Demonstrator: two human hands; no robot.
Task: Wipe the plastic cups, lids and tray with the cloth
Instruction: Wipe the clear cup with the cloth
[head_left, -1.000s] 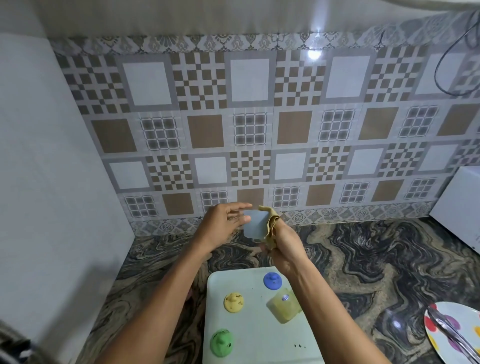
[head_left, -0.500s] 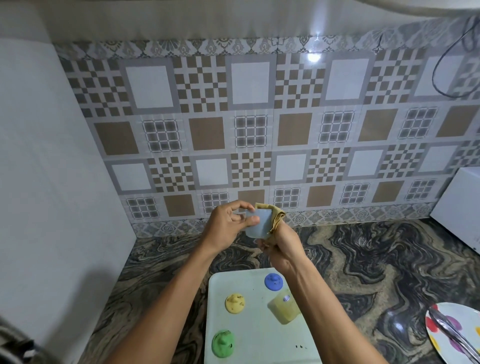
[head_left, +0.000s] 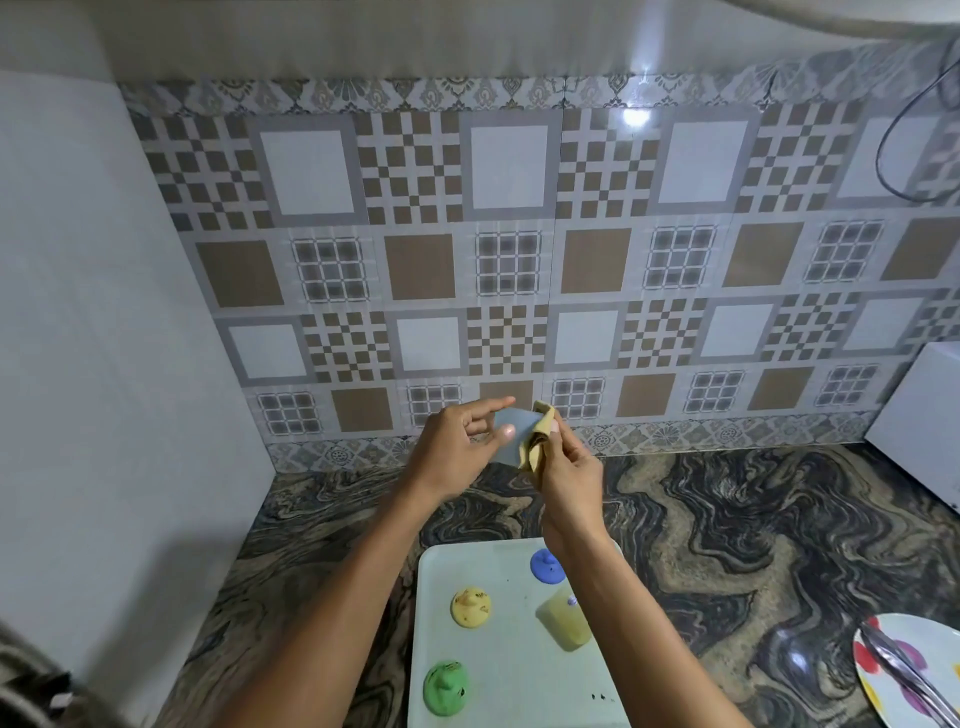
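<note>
Behind both raised hands stands a patterned tile backsplash (head_left: 519, 260), and beneath them runs a dark swirled marble countertop (head_left: 727, 545). Below the hands, nearer the person, a pale green rectangular tray (head_left: 498, 675) lies on that countertop. Far to the right of the right hand, part of a white appliance (head_left: 924, 421) sits against the wall, and below it a white plate with coloured spots (head_left: 914, 670) carries metal tongs (head_left: 904, 670). The left hand (head_left: 457, 449) is held up with its fingers loosely spread, thumb and fingertips bracing a translucent pale blue plastic cup (head_left: 514, 434) between the two hands. The right hand (head_left: 569, 473) touches the cup's right side, fingers pinched together on a folded yellow cloth (head_left: 540, 436) that is pressed against the cup. On the tray, under the right forearm, a translucent yellow cup (head_left: 563, 621) lies tilted on its side. Left of that cup is a yellow lid (head_left: 471, 607), below it near the left forearm a green lid (head_left: 445, 688), and just below the right wrist a blue lid (head_left: 546, 566).
</note>
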